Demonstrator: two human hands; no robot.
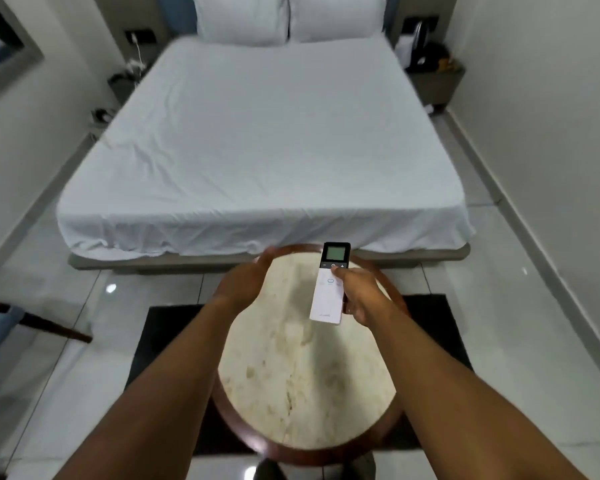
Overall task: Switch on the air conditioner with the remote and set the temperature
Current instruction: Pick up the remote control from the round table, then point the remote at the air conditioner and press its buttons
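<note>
Remote control, slim and white with a black top and a grey display [329,282], sits in the right hand [359,299], whose fingers wrap its right edge while the thumb [337,271] presses the button row just under the screen. It is held above the far side of a round cream marble table with a dark wood rim [305,382]. The left hand [245,284] hovers open and empty beside it, fingers loosely spread. Beyond lies a white-sheeted bed [264,147] with two white pillows [288,15].
</note>
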